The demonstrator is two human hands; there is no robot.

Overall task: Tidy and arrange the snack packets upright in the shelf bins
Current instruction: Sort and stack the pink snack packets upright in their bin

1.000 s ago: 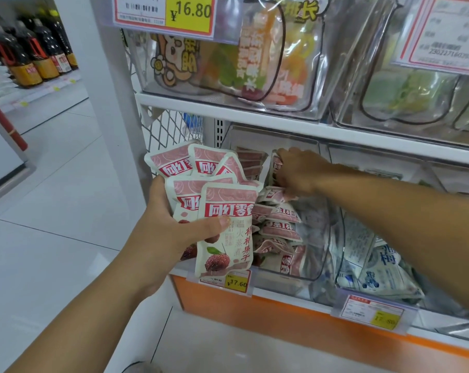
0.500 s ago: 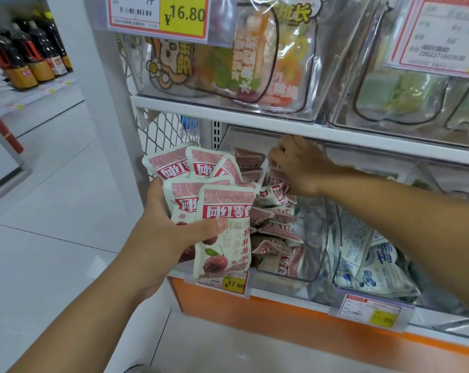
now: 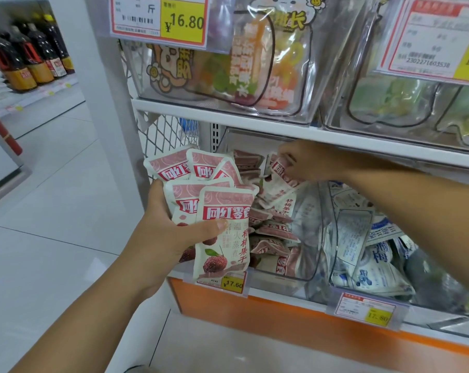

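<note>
about five pink bayberry snack packets (image 3: pixel 222 214) sit fanned in the left hand (image 3: pixel 171 238) at centre left of the frame, thumb pressed across the front one and fingers curled behind the stack. the right hand (image 3: pixel 308 162), upper centre, reaches under the shelf edge (image 3: pixel 335 141) into the clear bin (image 3: pixel 308 238) and pinches the top of a single packet (image 3: pixel 279 181) between thumb and fingertips. that packet stands tilted against the pile. below it, loose packets (image 3: pixel 271 230) lie flat and jumbled in the bin, so the tidying looks well short of done.

to do this step well, i'd judge:
- lift the pinched pouch by its top seal rather than its belly, so it hangs straight.
- gather the flat ones out first, since upright pouches would likely slump on an uneven bed.
- square the held stack with the red logos facing front, then set it back as one row leaning on the rear wall.
- mind the low shelf just above the knuckles.
- the left grip looks full and could shed a packet.
- let nothing stray into the neighbouring blue-and-white packets (image 3: pixel 373 265) at lower right.
</note>
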